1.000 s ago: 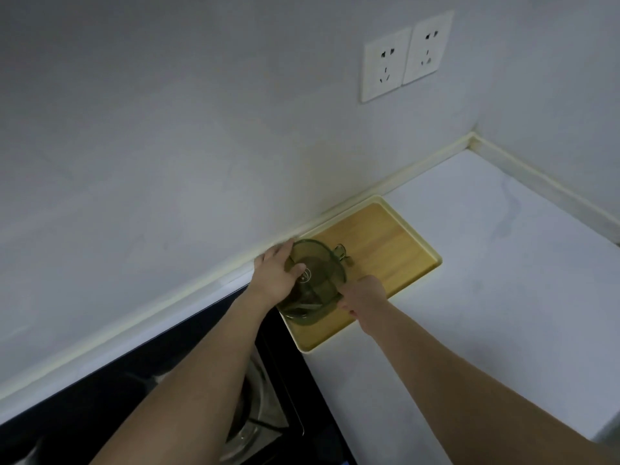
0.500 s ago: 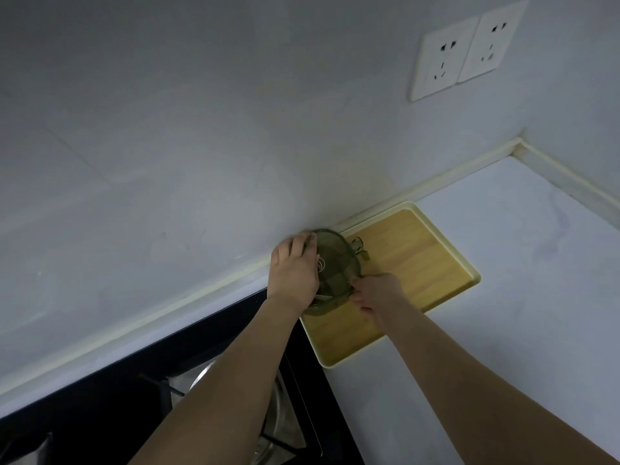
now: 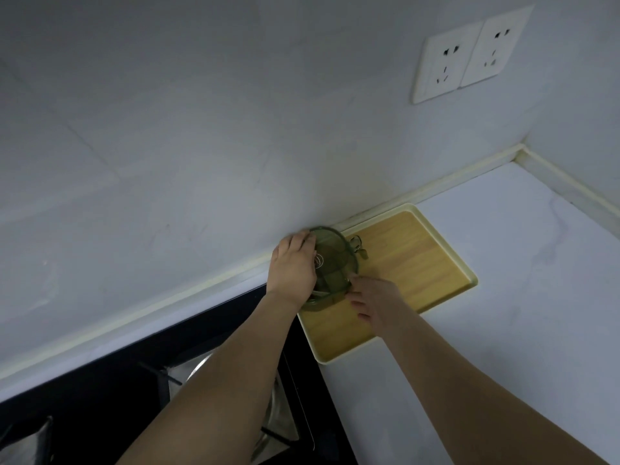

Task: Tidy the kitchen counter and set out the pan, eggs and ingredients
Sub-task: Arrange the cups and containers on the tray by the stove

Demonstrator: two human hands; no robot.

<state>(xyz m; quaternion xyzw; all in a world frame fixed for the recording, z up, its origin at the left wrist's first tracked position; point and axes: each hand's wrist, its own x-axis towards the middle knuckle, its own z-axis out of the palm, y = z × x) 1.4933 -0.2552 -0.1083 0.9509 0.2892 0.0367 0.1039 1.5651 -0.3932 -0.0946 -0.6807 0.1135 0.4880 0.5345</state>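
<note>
Fingers of the left hand curl over the far rim of a green see-through container, gripping it; the right hand pinches its near edge. Both forearms reach forward. It sits on a wooden tray on the white surface, against the wall, beside a black stove; sockets above.

Two bare forearms come in from the lower edge of the view, each ending in a bare hand: the left hand and the right hand. No sleeve or cuff shows anywhere along either arm, which are uncovered right to the frame's edge. Neither wrist carries a watch, band or bracelet, and no ring can be made out on the fingers that show. No glove covers either hand. The dim light hides finer detail such as the nails.
</note>
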